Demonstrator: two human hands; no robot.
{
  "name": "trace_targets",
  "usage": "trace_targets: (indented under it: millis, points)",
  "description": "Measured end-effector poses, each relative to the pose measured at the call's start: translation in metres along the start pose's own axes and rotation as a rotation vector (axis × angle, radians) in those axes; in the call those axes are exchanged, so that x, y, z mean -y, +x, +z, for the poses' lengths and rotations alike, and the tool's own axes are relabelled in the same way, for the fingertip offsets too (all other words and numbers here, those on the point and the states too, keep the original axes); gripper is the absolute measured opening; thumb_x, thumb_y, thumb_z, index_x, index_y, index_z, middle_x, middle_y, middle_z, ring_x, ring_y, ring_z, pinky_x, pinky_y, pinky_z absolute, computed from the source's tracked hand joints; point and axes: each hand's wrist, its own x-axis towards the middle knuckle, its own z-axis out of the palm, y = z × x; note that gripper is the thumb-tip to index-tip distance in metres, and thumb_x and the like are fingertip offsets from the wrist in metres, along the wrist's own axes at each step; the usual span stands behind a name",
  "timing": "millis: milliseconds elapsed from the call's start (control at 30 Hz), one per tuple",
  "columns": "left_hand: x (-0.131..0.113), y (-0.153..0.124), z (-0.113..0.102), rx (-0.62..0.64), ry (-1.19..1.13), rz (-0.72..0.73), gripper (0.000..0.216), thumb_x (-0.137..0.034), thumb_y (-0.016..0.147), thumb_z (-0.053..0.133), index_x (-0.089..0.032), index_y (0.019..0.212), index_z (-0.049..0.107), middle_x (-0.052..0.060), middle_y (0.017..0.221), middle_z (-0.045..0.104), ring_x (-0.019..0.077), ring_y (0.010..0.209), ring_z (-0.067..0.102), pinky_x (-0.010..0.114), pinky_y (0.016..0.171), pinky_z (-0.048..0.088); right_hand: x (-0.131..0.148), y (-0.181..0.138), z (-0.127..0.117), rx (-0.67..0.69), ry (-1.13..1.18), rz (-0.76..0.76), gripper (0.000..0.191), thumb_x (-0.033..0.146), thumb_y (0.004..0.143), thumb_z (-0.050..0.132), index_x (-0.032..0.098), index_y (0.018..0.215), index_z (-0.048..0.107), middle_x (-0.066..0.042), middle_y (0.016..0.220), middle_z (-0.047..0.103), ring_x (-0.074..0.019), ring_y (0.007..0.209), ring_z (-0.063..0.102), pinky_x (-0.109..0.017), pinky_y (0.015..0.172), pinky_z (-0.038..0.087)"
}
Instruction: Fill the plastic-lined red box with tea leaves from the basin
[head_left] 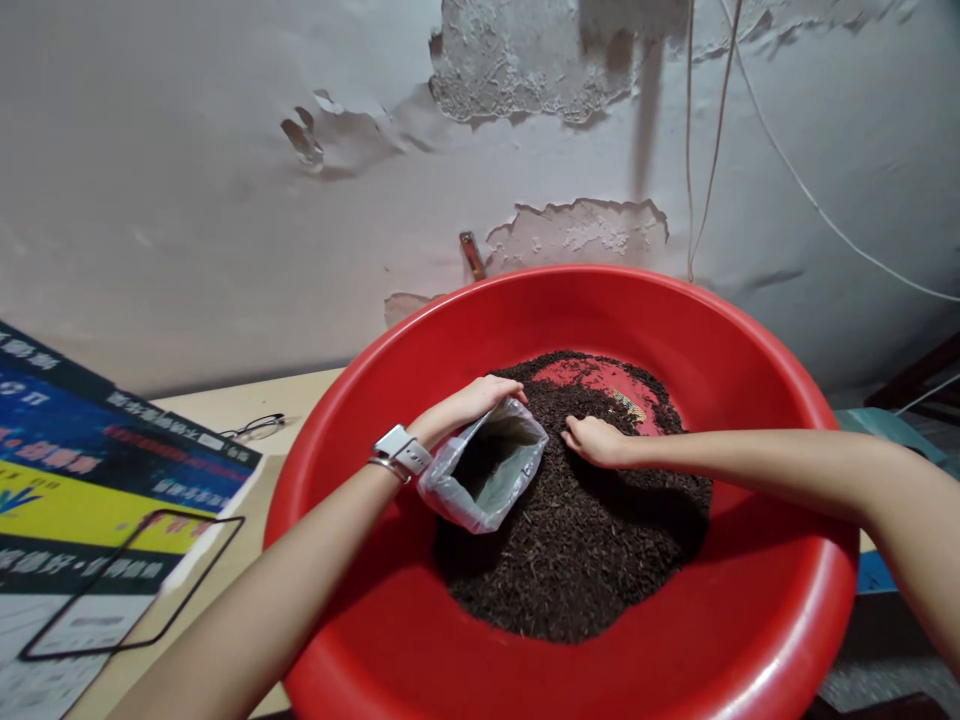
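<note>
A big red plastic basin (750, 620) fills the middle of the view, holding a heap of dark brown loose leaves (577, 550). My left hand (472, 400), with a white watch on the wrist, grips the upper rim of a clear plastic bag (487, 470) that lies tilted on the heap with its mouth facing right. My right hand (596, 440) rests palm down on the leaves just right of the bag's mouth, fingers curled into the heap.
A printed blue and yellow poster (90, 470) lies on the pale table at left, with a black wire frame (135, 585) on it and a pair of glasses (259, 427) beyond. A peeling wall (300, 200) with hanging white cables (705, 150) stands close behind.
</note>
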Motion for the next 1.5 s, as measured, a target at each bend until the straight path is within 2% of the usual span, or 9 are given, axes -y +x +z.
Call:
trace_targets:
  millis: [133,233,400,600,733,900,1100,1267,1500]
  points:
    - [0.004,0.001,0.001,-0.004,-0.026,-0.001,0.045,-0.045,0.072,0.036,-0.013,0.08,0.067,0.006,0.089,0.069,0.0233,0.089,0.059,0.03,0.085,0.042,0.019,-0.002,-0.025,-0.157,0.121,-0.069,0.026,0.03,0.094,0.026,0.015,0.1,0.046,-0.012,0.088,0.062,-0.0212,0.081,0.06,-0.029,0.067,0.04]
    - [0.004,0.0,0.001,-0.006,-0.028,0.023,0.043,-0.043,0.072,0.036,-0.013,0.078,0.066,0.006,0.085,0.068,0.0234,0.087,0.059,0.03,0.082,0.043,0.037,-0.014,-0.036,-0.306,0.322,-0.328,0.022,0.028,0.092,0.032,0.014,0.105,0.044,-0.01,0.097,0.06,-0.0172,0.09,0.057,-0.028,0.075,0.041]
    - [-0.003,-0.003,0.001,-0.006,-0.009,0.019,0.04,-0.04,0.071,0.036,-0.014,0.079,0.066,0.004,0.086,0.068,0.0217,0.085,0.059,0.028,0.082,0.043,0.053,-0.032,-0.041,-0.167,0.306,-0.74,0.03,0.032,0.087,0.046,0.013,0.11,0.047,-0.012,0.115,0.051,-0.018,0.108,0.046,-0.033,0.093,0.036]
    - [-0.012,-0.013,-0.007,0.112,0.016,0.053,0.042,-0.044,0.076,0.037,-0.016,0.086,0.066,0.003,0.092,0.067,0.0206,0.09,0.057,0.027,0.085,0.04,0.025,-0.01,-0.039,-0.311,0.284,-0.322,0.021,0.028,0.089,0.038,0.013,0.096,0.05,-0.01,0.099,0.053,-0.017,0.095,0.05,-0.032,0.086,0.039]
    - [-0.017,-0.025,-0.023,0.313,0.16,0.021,0.044,-0.049,0.071,0.05,-0.018,0.099,0.063,0.003,0.099,0.066,0.0201,0.089,0.057,0.024,0.078,0.042,0.004,0.0,-0.024,-0.066,0.187,-0.017,0.035,0.041,0.089,0.037,0.011,0.101,0.048,-0.017,0.106,0.052,-0.0241,0.099,0.05,-0.037,0.085,0.039]
    - [-0.028,-0.027,-0.021,0.131,0.468,-0.064,0.042,-0.046,0.077,0.035,-0.017,0.075,0.065,0.006,0.073,0.065,0.0206,0.068,0.056,0.026,0.061,0.04,0.017,-0.011,-0.013,0.029,0.454,-0.173,0.032,0.043,0.091,0.03,0.016,0.086,0.047,-0.006,0.082,0.06,-0.0163,0.077,0.057,-0.029,0.072,0.043]
    - [-0.048,-0.027,-0.007,0.02,0.698,-0.156,0.047,-0.042,0.079,0.032,-0.012,0.072,0.068,0.016,0.07,0.065,0.0242,0.062,0.058,0.029,0.056,0.037,0.035,-0.016,-0.009,0.204,0.891,-0.084,0.01,0.026,0.087,0.04,0.017,0.084,0.04,0.003,0.059,0.054,-0.0096,0.052,0.052,-0.02,0.049,0.043]
    - [-0.068,-0.04,-0.003,0.018,0.757,-0.151,0.048,-0.043,0.079,0.032,-0.012,0.075,0.068,0.017,0.076,0.065,0.0246,0.064,0.058,0.028,0.052,0.035,0.035,-0.014,-0.022,0.117,0.719,-0.039,0.014,0.007,0.075,0.043,0.014,0.085,0.049,-0.002,0.071,0.06,-0.0106,0.058,0.055,-0.021,0.054,0.043]
    - [-0.071,-0.046,-0.007,0.024,0.646,-0.124,0.045,-0.044,0.079,0.031,-0.017,0.06,0.062,0.008,0.064,0.062,0.0195,0.058,0.054,0.027,0.057,0.036,0.03,-0.011,-0.042,-0.006,0.318,-0.276,0.018,0.009,0.078,0.041,0.013,0.086,0.056,-0.008,0.094,0.064,-0.0174,0.083,0.058,-0.025,0.07,0.041]
